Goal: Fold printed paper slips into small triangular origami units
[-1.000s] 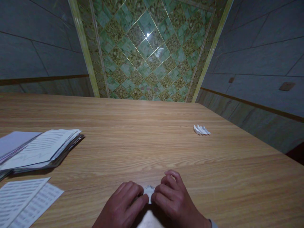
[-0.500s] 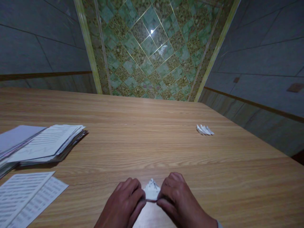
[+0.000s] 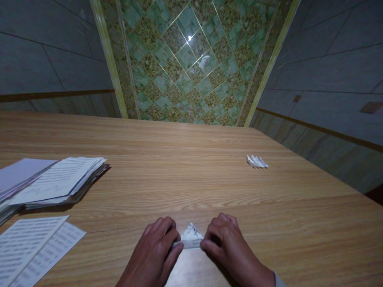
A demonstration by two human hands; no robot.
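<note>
A small piece of folded paper (image 3: 192, 232) lies at the near middle of the table, its pointed top facing away from me. A narrow straight fold runs along its near edge. My left hand (image 3: 158, 249) pinches the left end of this fold between thumb and fingers. On the other end, my right hand (image 3: 228, 245) is closed in the same way, thumb toward me. The fingertips cover both side corners of the paper. Dark printed marks show near its point.
A thick stack of papers (image 3: 60, 179) lies at the left on the wooden table (image 3: 167, 167). Nearer me are loose printed sheets (image 3: 38, 247). Several small folded white paper pieces (image 3: 257, 161) sit in a row at the right. Behind the table stands a green tiled wall (image 3: 191, 85).
My hands have moved slightly apart. The paper's near edge now shows as a flat pale strip between them, where before it was a thin dark edge.
</note>
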